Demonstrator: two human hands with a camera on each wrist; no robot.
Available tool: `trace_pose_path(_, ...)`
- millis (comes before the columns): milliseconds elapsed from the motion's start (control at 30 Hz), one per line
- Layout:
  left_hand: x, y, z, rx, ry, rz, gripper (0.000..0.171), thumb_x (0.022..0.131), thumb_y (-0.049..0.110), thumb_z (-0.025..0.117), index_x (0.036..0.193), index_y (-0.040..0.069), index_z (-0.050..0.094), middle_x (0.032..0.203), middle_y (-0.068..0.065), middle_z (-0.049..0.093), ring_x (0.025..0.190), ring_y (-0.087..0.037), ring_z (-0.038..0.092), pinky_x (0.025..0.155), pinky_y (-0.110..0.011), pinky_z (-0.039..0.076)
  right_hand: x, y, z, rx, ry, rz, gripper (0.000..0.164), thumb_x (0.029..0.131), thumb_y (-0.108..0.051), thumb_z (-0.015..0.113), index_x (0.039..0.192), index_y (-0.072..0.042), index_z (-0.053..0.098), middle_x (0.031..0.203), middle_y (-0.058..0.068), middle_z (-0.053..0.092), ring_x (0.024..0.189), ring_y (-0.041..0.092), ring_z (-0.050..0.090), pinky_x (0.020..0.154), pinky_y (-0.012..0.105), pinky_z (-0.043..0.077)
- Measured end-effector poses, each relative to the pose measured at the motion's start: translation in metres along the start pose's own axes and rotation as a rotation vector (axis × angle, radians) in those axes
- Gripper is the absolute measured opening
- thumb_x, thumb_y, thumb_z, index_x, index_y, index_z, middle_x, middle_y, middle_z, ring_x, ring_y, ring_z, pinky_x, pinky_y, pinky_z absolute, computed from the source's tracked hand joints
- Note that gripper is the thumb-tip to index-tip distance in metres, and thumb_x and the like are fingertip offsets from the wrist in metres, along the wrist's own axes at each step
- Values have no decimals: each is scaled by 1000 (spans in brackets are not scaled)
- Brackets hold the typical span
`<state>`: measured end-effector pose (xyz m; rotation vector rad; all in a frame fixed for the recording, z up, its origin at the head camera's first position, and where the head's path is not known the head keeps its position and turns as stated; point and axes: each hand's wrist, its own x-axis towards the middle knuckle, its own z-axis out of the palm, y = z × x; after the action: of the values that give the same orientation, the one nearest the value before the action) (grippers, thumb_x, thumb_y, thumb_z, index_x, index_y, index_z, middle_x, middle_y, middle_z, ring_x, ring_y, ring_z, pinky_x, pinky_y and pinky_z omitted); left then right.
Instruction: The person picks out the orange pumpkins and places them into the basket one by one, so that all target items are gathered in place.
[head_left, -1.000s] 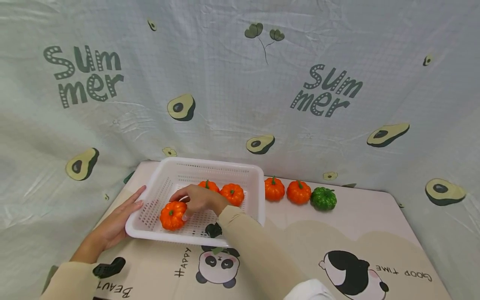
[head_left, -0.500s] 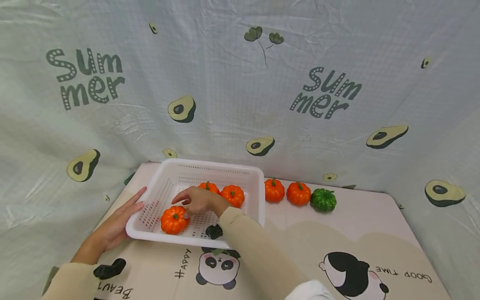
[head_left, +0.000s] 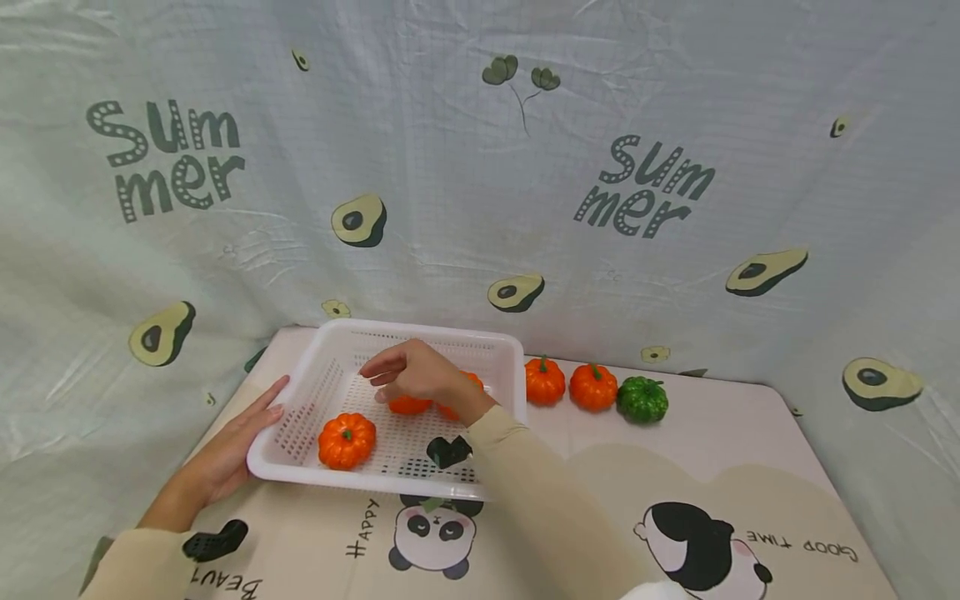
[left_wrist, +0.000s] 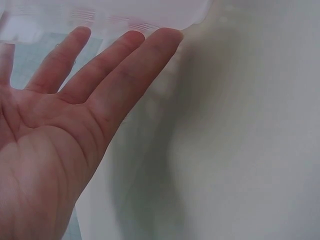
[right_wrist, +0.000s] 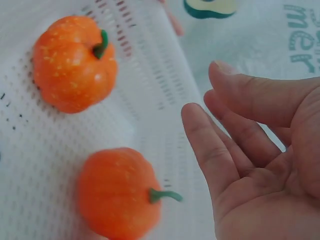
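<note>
Loose, empty right grip [head_left: 420, 371] over perforated basket [head_left: 352, 479] (glossy, lobed pumpkins [head_left: 347, 442] inside), left grip [head_left: 232, 446] straight-fingered, apparently against its wall [left_wrist: 135, 10].

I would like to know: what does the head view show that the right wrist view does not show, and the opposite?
Only the head view: the green pumpkin and the two loose orange pumpkins, beside the basket, plus the panda pictures on the table.

Only the right wrist view: the palm of the right hand.

Both: the basket, orange pumpkins inside it, the right hand, and the cloth with avocado prints.
</note>
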<state>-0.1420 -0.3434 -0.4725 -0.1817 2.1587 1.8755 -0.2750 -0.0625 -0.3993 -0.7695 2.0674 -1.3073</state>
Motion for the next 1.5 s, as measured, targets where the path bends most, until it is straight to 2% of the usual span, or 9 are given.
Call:
trace_pose_path(133,1,0,0,5,4,-14,72,110,51,42,164,50,-5,177,-17,-6,154,-59,17,102,-63,54,-13,-2,-14,58,25,-19,38,88,3,76,125,-8,76,127,7,76,121,26,72,99,30,60)
trace_pose_path(333,1,-1,1,6,28,-14,72,110,51,43,164,49,-4,177,-17,-5,153,-59,19,100,-62,55,-29,1,-37,106,74,-65,37,90,4,73,127,-3,73,128,15,75,127,38,67,99,34,60)
trace_pose_path(500,1,1,1,-2,20,-10,70,110,50,41,164,51,-3,176,-18,-4,153,-60,20,99,-63,56,-44,8,-56,99,135,-64,35,91,2,72,126,-4,74,128,14,75,123,32,71,98,35,61)
trace_pose_path(633,0,2,2,-8,14,-10,68,111,49,40,163,53,-3,176,-20,-3,152,-59,21,100,-63,56,-56,12,-69,132,165,-70,36,91,4,72,128,1,71,130,18,73,123,32,70,99,37,60)
trace_pose_path(900,0,0,2,4,18,-14,69,111,50,40,164,50,-5,176,-20,-3,152,-58,23,100,-61,56,-75,23,-92,152,229,-72,39,91,5,73,130,2,70,133,21,71,122,29,71,98,38,61)
trace_pose_path(1133,1,-1,1,11,9,-7,69,111,50,39,164,49,-6,176,-20,-4,151,-58,23,100,-61,56,-92,39,-113,150,311,-68,40,90,7,71,130,1,70,131,20,73,123,34,70,98,39,61)
trace_pose_path(1233,1,-2,1,17,10,-16,69,111,50,39,163,50,-6,176,-20,-6,152,-58,22,100,-61,56,-100,48,-121,142,345,-36,40,92,3,72,131,-2,70,133,18,72,128,34,67,100,37,60)
trace_pose_path(1367,2,-2,0,16,12,-35,69,111,51,39,163,51,-7,176,-20,-6,151,-54,26,101,-59,56,-112,59,-128,147,398,0,42,94,1,71,136,-2,67,140,20,68,132,32,65,101,37,59)
trace_pose_path(1500,2,-3,-1,17,7,-39,70,111,51,38,163,49,-8,176,-21,-6,149,-50,30,102,-58,56,-119,70,-134,153,443,-3,45,94,4,69,138,2,63,144,25,63,135,38,62,101,38,58)
